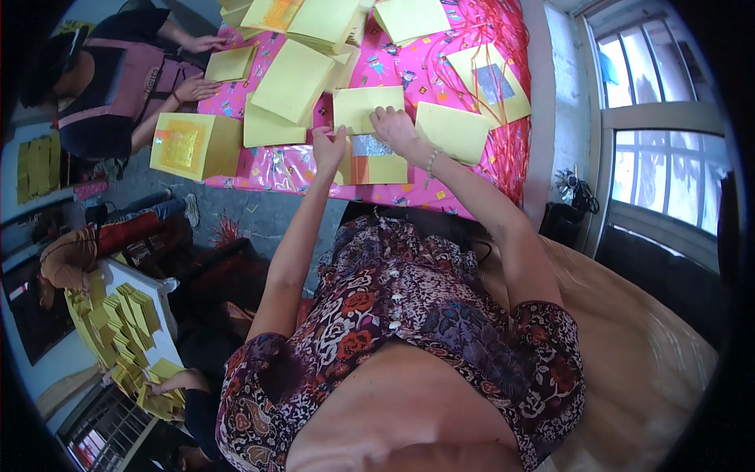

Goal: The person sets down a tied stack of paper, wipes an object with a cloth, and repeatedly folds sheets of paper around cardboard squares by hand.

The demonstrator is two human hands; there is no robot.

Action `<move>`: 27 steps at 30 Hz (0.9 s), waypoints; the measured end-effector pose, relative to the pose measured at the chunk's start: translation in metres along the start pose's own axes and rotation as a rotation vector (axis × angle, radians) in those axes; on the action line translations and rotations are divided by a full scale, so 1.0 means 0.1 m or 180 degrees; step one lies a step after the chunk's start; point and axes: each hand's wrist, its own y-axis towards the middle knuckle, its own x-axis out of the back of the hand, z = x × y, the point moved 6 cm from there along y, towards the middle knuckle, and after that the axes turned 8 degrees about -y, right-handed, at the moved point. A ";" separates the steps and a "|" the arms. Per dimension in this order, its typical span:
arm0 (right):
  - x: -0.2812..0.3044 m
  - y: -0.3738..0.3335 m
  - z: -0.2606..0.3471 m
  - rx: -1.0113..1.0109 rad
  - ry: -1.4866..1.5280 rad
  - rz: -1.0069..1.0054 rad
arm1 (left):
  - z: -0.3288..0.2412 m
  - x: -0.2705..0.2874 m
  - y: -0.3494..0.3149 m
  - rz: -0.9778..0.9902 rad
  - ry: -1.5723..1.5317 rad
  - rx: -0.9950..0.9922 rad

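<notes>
A yellow joss paper sheet (381, 171) with a silver and orange patch lies at the table's near edge, and a plain yellow part (354, 106) extends beyond it. My left hand (330, 144) pinches the left edge where the two parts meet. My right hand (395, 130) rests on the plain part with its fingers bent and gripping the paper; its fingertips are partly hidden. A beaded bracelet (432, 162) circles my right wrist. Just right of that hand lies another yellow sheet (453, 131).
Yellow paper stacks (289, 82) cover much of the pink patterned tablecloth (271, 169). A thick stack (197, 145) stands at the left corner. Red strings (511, 63) lie along the right edge, partly over a foil-patched sheet (491, 82). A co-worker (118, 86) handles paper at left.
</notes>
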 end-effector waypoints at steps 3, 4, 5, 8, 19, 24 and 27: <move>-0.12 -0.04 0.00 0.0206 -0.0383 -0.0014 | -0.13 -0.17 0.06 0.0181 -0.0724 0.0547; -0.14 -0.07 -0.04 0.0149 -0.0391 0.0005 | -0.20 -0.21 0.03 0.0161 -0.1212 0.0876; -0.09 -0.07 -0.03 0.0144 -0.0272 -0.0061 | -0.22 -0.21 0.04 0.0023 -0.1388 0.0925; 0.09 -0.04 0.02 0.0109 -0.0001 -0.0126 | -0.18 -0.15 0.12 -0.0274 -0.1540 0.0421; 0.67 -0.59 -0.84 -0.1923 0.2502 -0.1629 | -1.72 0.10 -0.60 -0.0173 -0.2044 -0.1285; 0.17 -1.09 -1.18 -0.2353 0.4803 -0.1346 | -1.69 -0.33 -0.76 0.0933 -0.2087 -0.1088; -0.04 -1.34 -1.27 -0.2748 0.4407 -0.1225 | -1.35 -0.64 -0.64 0.1296 -0.1251 -0.0952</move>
